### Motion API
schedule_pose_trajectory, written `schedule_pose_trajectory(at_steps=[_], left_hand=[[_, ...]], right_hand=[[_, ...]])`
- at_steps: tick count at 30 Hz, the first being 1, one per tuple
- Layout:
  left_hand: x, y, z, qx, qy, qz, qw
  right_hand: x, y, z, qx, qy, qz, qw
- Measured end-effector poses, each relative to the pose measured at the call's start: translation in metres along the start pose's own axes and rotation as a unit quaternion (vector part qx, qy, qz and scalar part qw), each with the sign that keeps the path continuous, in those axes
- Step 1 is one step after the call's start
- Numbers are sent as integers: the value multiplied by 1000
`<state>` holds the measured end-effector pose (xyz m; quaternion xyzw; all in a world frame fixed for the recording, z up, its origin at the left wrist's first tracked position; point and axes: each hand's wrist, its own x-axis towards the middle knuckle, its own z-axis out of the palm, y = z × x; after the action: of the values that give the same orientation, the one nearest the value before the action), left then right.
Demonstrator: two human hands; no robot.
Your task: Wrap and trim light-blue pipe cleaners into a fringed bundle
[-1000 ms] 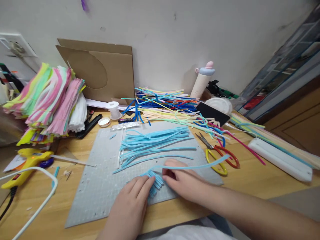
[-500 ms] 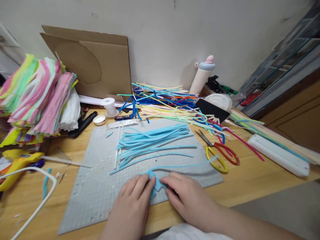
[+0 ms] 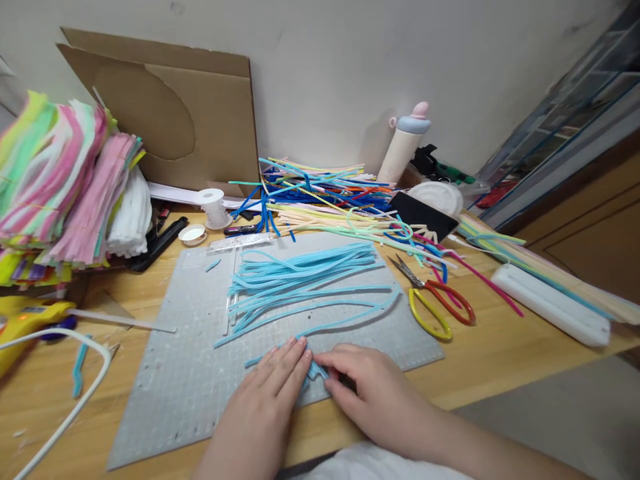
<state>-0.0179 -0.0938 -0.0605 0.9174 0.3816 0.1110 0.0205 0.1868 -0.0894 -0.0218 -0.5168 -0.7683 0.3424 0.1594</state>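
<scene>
Under my left hand (image 3: 267, 400) is a small light blue piece of pipe cleaners (image 3: 315, 371) laid side by side; its fingers are straight and together, holding the piece down on the grey cutting mat (image 3: 170, 373). My right hand (image 3: 373, 387) is closed at the piece's right end, pinching it between thumb and forefinger. One long pipe cleaner (image 3: 345, 327) runs from beside my left fingers and curves up to the right; a short end (image 3: 254, 362) shows left of them. Beyond my hands lies a pile of loose light blue pipe cleaners (image 3: 300, 270). My left thumb is hidden.
Scissors (image 3: 425, 287) lie open at the mat's right edge. A yellow glue gun (image 3: 30, 320) and its white cord are at the left. Bundled pipe cleaners (image 3: 55, 180), cardboard (image 3: 220, 120), a spool (image 3: 213, 207), a bottle (image 3: 400, 150) and a white bar (image 3: 550, 303) stand around.
The long pipe cleaner's right end has swung away from me, bending toward the pile, and its short end now shows at the left. My left fingers have flattened over the piece. The view shifted slightly.
</scene>
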Motion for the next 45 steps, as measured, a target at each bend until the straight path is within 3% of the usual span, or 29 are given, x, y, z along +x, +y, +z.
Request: schedule_pose_trajectory(at_steps=[7,10,20,32,42,45], left_hand=[[0,-1,-5,-49,20,-33,998],[-2,-3,-13,-44,39,-18,998],[-19,-9,-15,63,-14,34,997],[-6,4,-13,20,-16,2,1000],[-6,2,-15,17,-32,16,999],[-4,3,-17,11,-34,9,999]], right_hand=[[0,1,1,-11,-3,-15,1000],[0,1,-1,-15,-2,-12,1000],[-1,-2,-2,-33,-14,-30,999],[2,-4,-7,-47,-18,-16,999],[-1,-6,-10,-25,-31,-29,999],[4,-5,-13,-12,-5,-47,999]])
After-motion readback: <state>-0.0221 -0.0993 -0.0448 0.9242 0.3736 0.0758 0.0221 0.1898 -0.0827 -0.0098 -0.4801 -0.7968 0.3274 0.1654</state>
